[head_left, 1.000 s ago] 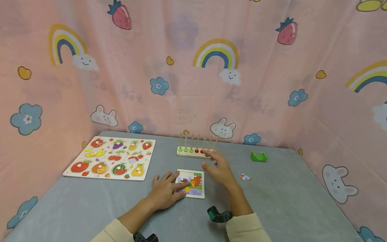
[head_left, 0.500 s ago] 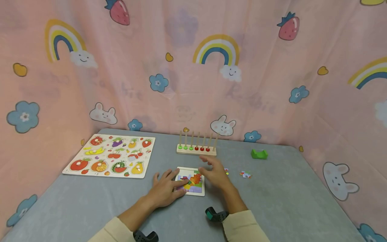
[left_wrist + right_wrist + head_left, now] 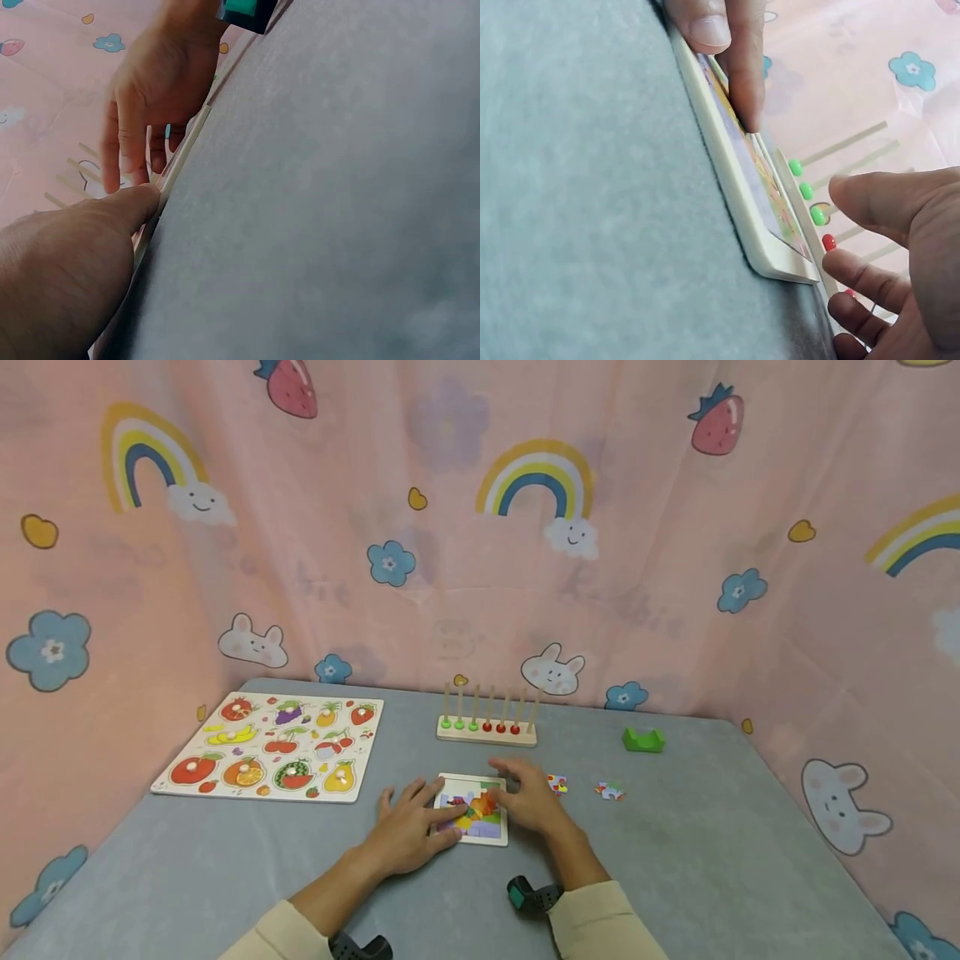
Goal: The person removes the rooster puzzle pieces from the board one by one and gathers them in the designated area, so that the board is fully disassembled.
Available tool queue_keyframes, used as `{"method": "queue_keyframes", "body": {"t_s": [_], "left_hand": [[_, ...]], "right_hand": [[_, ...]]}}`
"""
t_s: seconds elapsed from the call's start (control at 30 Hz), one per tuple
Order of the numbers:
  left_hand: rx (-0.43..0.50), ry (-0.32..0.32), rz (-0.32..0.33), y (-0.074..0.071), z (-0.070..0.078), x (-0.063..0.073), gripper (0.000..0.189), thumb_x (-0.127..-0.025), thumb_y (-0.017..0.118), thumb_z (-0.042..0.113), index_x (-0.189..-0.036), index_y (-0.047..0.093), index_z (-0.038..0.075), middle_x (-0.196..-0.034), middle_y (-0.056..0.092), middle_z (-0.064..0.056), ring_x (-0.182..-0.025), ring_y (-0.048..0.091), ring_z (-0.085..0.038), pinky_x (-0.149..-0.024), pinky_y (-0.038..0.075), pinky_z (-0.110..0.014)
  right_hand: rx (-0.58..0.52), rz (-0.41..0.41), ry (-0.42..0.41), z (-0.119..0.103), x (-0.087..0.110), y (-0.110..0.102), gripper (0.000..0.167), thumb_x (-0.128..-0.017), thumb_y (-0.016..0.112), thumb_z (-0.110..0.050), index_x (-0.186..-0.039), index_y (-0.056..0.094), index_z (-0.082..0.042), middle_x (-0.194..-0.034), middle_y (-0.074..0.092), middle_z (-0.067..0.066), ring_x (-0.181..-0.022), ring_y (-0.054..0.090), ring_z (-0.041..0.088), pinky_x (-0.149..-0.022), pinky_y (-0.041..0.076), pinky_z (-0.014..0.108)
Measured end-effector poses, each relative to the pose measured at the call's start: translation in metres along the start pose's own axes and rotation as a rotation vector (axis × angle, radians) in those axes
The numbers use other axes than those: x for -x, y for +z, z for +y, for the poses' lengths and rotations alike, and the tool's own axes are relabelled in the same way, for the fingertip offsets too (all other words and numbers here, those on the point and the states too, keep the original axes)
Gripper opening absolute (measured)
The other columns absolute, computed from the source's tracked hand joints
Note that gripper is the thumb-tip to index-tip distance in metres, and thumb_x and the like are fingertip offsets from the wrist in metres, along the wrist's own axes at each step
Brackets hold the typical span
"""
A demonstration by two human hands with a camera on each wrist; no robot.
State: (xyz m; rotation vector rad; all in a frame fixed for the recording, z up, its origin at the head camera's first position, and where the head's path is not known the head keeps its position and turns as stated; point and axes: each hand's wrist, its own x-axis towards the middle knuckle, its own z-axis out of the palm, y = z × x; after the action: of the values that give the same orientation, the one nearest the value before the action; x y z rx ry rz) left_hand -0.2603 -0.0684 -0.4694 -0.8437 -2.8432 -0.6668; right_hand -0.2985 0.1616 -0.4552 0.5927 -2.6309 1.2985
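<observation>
A small jigsaw puzzle (image 3: 483,828) in a pale frame lies on the grey table, showing orange, green and purple artwork. My left hand (image 3: 408,831) rests on its left side, with the index finger reaching across the picture and the thumb at the near edge. In the right wrist view, two left fingertips touch the puzzle (image 3: 739,142). Just above the right edge hovers my right hand (image 3: 534,797), fingers bent loosely and nothing visible between them. Two loose jigsaw pieces lie to the right: one piece (image 3: 557,785) beside the right hand, another piece (image 3: 610,792) farther out.
Behind the puzzle stands a wooden peg rack (image 3: 487,732) with green and red beads. A fruit knob-puzzle board (image 3: 258,764) lies at the back left. A green notched block (image 3: 643,741) sits at the back right, before a pink patterned curtain (image 3: 457,610).
My right hand has drawn back from the bead rack toward the puzzle's right edge, uncovering the red beads and a loose jigsaw piece. My left hand stays on the puzzle.
</observation>
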Motion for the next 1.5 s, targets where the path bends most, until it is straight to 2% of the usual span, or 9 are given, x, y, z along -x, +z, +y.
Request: {"method": "queue_keyframes", "body": {"t_s": [0.27, 0.57, 0.9, 1.27, 1.5], "left_hand": [[-0.008, -0.002, 0.004, 0.0014, -0.0011, 0.0003, 0.039, -0.093, 0.059, 0.047, -0.129, 0.064, 0.032, -0.149, 0.039, -0.012, -0.135, 0.030, -0.041, -0.095, 0.011, -0.074], [-0.007, 0.001, 0.002, 0.0017, -0.0014, 0.0005, 0.039, -0.093, 0.059, 0.046, -0.130, 0.064, 0.032, -0.149, 0.038, -0.012, -0.135, 0.030, -0.041, -0.096, 0.011, -0.074], [-0.007, 0.006, 0.015, 0.0028, -0.0021, 0.0003, 0.039, -0.093, 0.059, 0.046, -0.129, 0.064, 0.032, -0.149, 0.039, -0.012, -0.135, 0.030, -0.040, -0.095, 0.011, -0.073], [-0.011, 0.008, 0.015, 0.0003, -0.0011, 0.0002, 0.039, -0.093, 0.059, 0.046, -0.128, 0.065, 0.032, -0.149, 0.038, -0.012, -0.135, 0.030, -0.041, -0.096, 0.011, -0.073], [-0.009, 0.005, 0.007, -0.0001, -0.0007, 0.0006, 0.039, -0.093, 0.059, 0.046, -0.128, 0.065, 0.031, -0.149, 0.038, -0.013, -0.135, 0.030, -0.041, -0.096, 0.011, -0.073]], "right_hand": [[0.112, -0.035, 0.098, 0.0004, 0.0020, 0.0032, 0.038, -0.086, 0.071, -0.014, -0.122, 0.065, -0.006, -0.121, 0.058, 0.015, -0.117, 0.047, 0.037, -0.097, 0.036, 0.056], [0.189, -0.048, 0.148, -0.0009, 0.0036, 0.0048, 0.028, -0.087, 0.072, -0.016, -0.114, 0.069, -0.010, -0.121, 0.055, 0.013, -0.116, 0.043, 0.035, -0.095, 0.036, 0.055], [0.207, -0.068, 0.162, -0.0037, 0.0029, 0.0035, 0.021, -0.083, 0.075, -0.019, -0.103, 0.071, -0.014, -0.121, 0.053, 0.011, -0.116, 0.042, 0.035, -0.094, 0.037, 0.056], [0.260, -0.091, 0.194, -0.0069, -0.0004, 0.0035, 0.021, -0.082, 0.074, -0.023, -0.100, 0.067, -0.017, -0.122, 0.052, 0.008, -0.115, 0.042, 0.033, -0.093, 0.038, 0.053], [0.246, -0.083, 0.190, -0.0071, -0.0012, 0.0033, 0.018, -0.079, 0.076, -0.022, -0.094, 0.066, -0.018, -0.120, 0.052, 0.008, -0.112, 0.043, 0.033, -0.092, 0.038, 0.053]]}}
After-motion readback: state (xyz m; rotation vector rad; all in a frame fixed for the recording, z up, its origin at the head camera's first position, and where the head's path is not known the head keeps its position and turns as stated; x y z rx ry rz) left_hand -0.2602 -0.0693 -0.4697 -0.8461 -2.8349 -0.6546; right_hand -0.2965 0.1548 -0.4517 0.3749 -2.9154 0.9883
